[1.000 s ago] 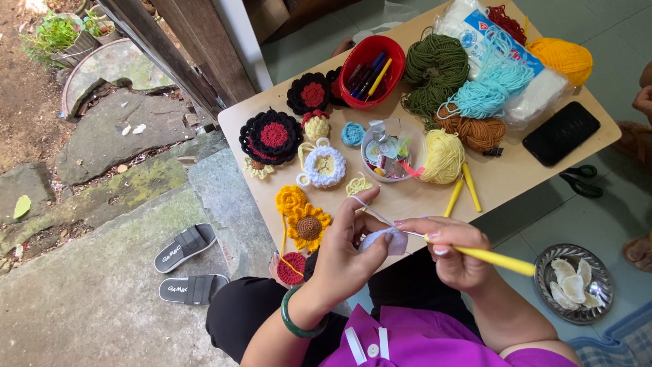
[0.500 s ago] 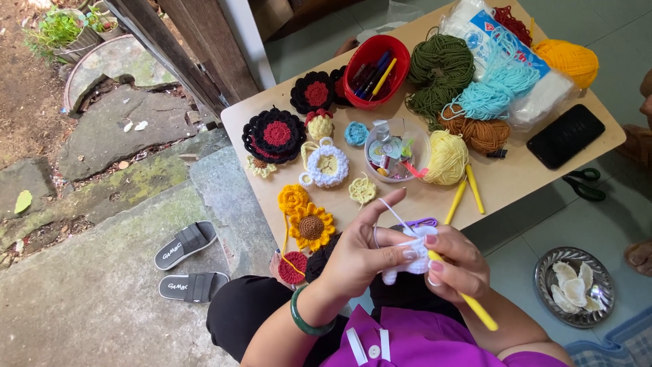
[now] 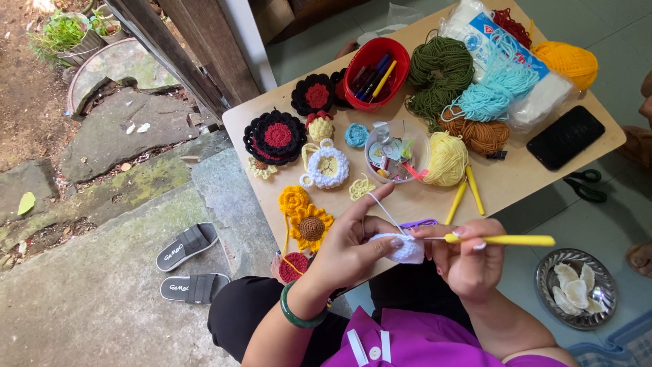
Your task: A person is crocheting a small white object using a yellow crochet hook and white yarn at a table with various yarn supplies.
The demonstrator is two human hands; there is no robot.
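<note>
Resting between left-hand fingers (image 3: 390, 242): white crochet piece (image 3: 405, 249)

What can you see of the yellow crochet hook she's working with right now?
The crochet hook has a bright yellow handle, plastic or rubber by its look, and a thin metal shaft. It lies almost level, handle pointing right. The right hand grips it near where shaft meets handle. The tip goes into the small white crochet piece, which the left hand pinches; a white strand runs over that hand's raised forefinger. The hook end itself is hidden.
</note>
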